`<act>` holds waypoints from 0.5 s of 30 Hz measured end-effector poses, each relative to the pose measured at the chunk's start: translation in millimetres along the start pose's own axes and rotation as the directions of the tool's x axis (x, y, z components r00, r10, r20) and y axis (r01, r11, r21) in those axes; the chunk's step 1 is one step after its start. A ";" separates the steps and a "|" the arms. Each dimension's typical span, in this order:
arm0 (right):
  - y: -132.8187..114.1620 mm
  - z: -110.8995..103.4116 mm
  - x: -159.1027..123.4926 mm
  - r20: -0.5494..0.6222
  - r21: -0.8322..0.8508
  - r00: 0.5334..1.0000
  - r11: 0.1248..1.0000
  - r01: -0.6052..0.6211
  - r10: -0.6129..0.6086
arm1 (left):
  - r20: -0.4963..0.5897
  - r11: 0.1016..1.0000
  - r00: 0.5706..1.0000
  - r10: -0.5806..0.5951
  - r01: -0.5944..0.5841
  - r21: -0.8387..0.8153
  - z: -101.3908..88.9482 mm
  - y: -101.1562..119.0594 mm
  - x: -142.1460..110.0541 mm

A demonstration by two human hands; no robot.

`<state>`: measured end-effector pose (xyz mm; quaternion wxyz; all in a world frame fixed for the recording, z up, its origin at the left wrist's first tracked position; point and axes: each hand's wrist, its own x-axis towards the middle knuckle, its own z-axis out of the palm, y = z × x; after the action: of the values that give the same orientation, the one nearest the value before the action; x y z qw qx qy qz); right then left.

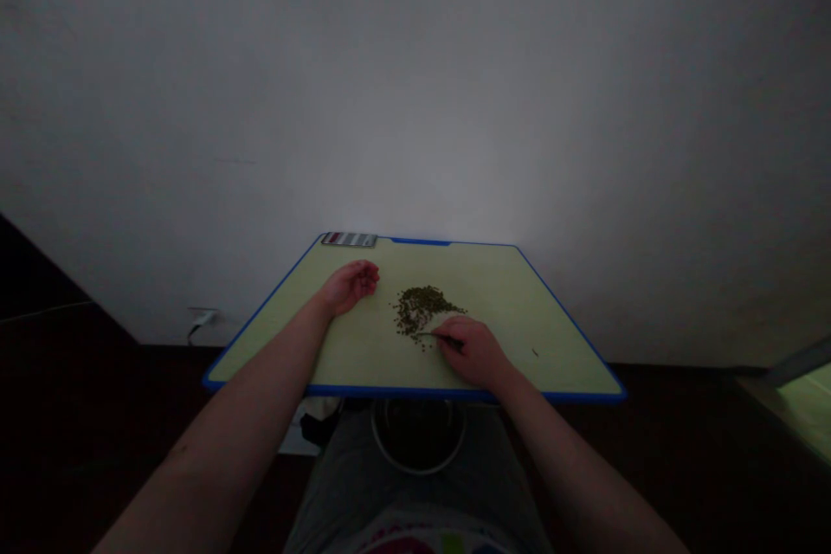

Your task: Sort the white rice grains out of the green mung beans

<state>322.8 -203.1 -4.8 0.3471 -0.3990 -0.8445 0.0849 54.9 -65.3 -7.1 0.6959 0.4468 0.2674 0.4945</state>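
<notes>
From my head, looking down, my right grip (471, 351) is closed round a thin tool (449, 338), thumb and fingers pinched together on its dark handle. The tool points toward nine o'clock, and its narrow, paler end lies at the lower edge of a heap of small grains (425, 303). That heap is at about the middle of the desk (499, 277), greenish and dense on its far side, thinner and browner toward six o'clock, where single grains lie loose. My right grip rests at the heap's four-to-five o'clock, close beside it.

My left grip (351, 286) is at the heap's nine-to-ten o'clock, apart from the grains, with the wrist near the desk top and the fingers curled partway inward. I cannot tell whether I have anything inside those fingers.

The desk has a pale yellow-green top with a blue rim all round. At half past ten from the heap, in the far corner, lies a flat striped thing (349, 240). A small dark sliver (535, 352) lies toward four o'clock, beyond my right grip.

At six o'clock, below the near rim, a round bowl (419, 472) sits over my grey trousers (338, 476); its inside is too dark to read.
</notes>
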 end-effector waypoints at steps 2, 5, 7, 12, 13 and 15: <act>0.5 0.5 -0.4 -0.002 -0.006 1.000 1.000 -0.001 0.001 | 0.003 1.000 1.000 0.002 -0.002 -0.002 -0.4 -0.4 0.5; 0.5 1.1 -0.5 0.005 -0.014 1.000 1.000 -0.002 0.002 | 0.000 1.000 1.000 0.004 -0.004 -0.002 -0.9 -0.9 1.0; -0.2 1.1 -0.1 0.016 -0.022 1.000 1.000 -0.008 0.008 | 0.004 1.000 1.000 0.004 -0.004 0.001 -1.1 -1.0 1.0; -1.1 0.4 1.9 0.025 -0.034 1.000 0.999 -0.019 0.019 | 0.013 1.000 1.000 0.009 -0.009 -0.004 -1.6 -1.0 0.9; -0.7 0.4 2.2 0.026 -0.032 0.999 0.999 -0.019 0.020 | 0.013 1.000 1.000 0.008 -0.008 -0.001 -1.6 -1.0 0.9; 0.2 1.0 2.7 0.032 -0.029 0.999 0.999 -0.020 0.021 | 0.014 1.000 1.000 0.009 -0.009 0.006 -1.7 -1.2 0.9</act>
<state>321.1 -200.8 -4.3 0.3265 -0.4112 -0.8471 0.0826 54.4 -63.9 -8.8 0.6943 0.4533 0.2621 0.4937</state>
